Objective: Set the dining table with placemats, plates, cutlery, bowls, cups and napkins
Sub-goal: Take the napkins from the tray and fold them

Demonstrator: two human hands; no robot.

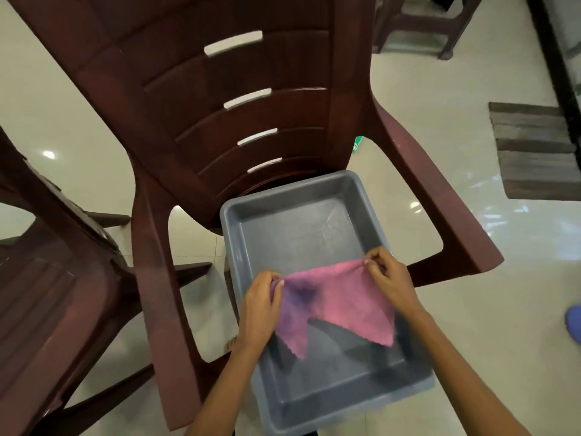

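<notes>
Napkin (339, 303): a pink cloth, soft and light, held stretched over the grey tray (298, 221) that sits on the seat of the brown plastic chair (220, 105). Your left hand (261, 306) pinches one top corner; your right hand (390, 278) pinches the other. Expect the cloth to sag and fold freely; keep hold at the corners to control its shape. Chair arms flank the tray on both sides, and a second chair (47, 278) stands close at left. Lift the cloth clear before turning away.

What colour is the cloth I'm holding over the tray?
Pink cloth, with a purplish patch near the left hand; head view.
</notes>
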